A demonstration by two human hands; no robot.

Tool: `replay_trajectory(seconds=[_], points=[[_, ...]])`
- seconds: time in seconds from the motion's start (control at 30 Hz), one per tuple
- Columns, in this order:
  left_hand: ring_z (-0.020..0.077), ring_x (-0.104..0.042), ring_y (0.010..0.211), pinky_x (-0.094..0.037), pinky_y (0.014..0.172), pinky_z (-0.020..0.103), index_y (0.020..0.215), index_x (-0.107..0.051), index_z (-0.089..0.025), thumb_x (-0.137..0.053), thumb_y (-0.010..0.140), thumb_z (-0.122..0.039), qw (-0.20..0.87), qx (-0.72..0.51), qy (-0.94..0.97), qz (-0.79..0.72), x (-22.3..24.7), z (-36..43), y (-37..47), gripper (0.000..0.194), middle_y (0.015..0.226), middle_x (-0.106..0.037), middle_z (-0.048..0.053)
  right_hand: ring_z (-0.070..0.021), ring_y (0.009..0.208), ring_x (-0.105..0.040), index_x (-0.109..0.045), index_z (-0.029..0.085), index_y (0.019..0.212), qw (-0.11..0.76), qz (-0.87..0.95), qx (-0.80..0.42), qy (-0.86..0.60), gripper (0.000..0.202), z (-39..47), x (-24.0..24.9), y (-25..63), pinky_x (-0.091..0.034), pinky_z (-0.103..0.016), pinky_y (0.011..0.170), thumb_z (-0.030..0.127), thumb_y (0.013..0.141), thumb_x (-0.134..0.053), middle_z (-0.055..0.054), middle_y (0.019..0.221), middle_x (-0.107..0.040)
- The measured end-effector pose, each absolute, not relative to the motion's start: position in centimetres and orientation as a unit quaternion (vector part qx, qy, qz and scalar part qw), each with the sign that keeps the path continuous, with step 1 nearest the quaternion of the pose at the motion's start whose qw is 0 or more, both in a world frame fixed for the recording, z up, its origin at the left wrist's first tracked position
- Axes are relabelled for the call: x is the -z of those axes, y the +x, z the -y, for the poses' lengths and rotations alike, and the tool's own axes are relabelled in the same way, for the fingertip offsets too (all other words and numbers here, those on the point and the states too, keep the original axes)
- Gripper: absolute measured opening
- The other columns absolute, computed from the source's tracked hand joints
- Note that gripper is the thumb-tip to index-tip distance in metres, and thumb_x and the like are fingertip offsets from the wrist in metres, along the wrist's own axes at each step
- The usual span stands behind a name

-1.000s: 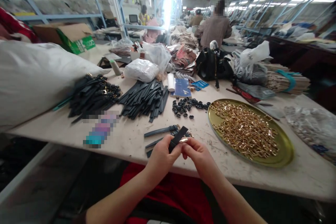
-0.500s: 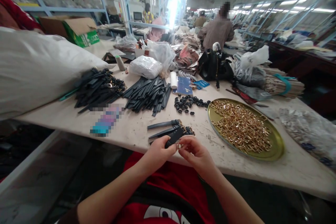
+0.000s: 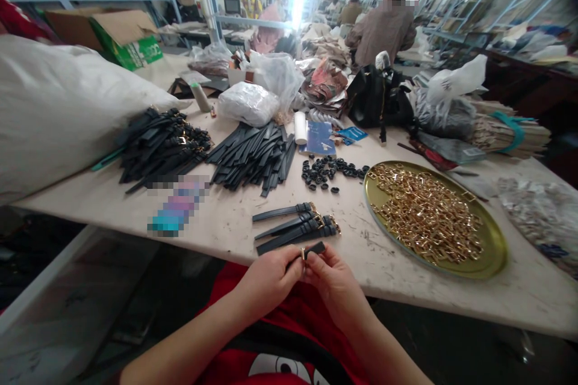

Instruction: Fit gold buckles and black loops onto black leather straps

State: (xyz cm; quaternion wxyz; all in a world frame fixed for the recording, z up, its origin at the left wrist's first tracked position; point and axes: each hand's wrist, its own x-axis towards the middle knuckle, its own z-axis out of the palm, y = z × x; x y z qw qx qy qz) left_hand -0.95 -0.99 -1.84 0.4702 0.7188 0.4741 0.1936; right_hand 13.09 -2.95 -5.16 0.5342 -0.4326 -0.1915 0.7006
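Both hands meet at the table's front edge. My left hand (image 3: 274, 274) is closed around a gold buckle (image 3: 304, 254) and the hidden part of a black strap. The strap's short end (image 3: 316, 248) pokes out to the right, pinched between the thumb and fingers of my right hand (image 3: 330, 274). Just beyond the hands lie several black straps with gold buckles (image 3: 293, 228). A round gold tray (image 3: 494, 252) to the right holds a heap of loose gold buckles (image 3: 428, 213). Small black loops (image 3: 327, 171) are scattered behind the buckled straps.
Plain black straps (image 3: 255, 156) and a pile of buckled ones (image 3: 160, 147) lie at the back left, near a big white sack (image 3: 67, 114). Behind are plastic bags, a black bag (image 3: 379, 99) and paper bundles. A person (image 3: 382, 36) stands farther off.
The strap end has shifted from my left hand's side to my right hand, passing by the buckle. My right fingers now pinch the strap. The view has moved slightly.
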Motion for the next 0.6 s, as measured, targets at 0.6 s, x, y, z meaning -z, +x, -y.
replay_trajectory(seconds=[0.6], points=[[0.0063, -0.037, 0.045, -0.030, 0.049, 0.019, 0.069, -0.045, -0.018, -0.044, 0.079, -0.035, 0.624, -0.180, 0.556, -0.519, 5.1, -2.7, 0.7, 0.020, 0.054, -0.049, -0.007, -0.0141, 0.062, -0.054, -0.054, 0.019, 0.078, 0.457, 0.480, -0.460, -0.591, 0.015, 0.3, 7.5, 14.3, -0.043, -0.028, 0.060, 0.032, 0.083, -0.049, 0.000, 0.068, -0.058]])
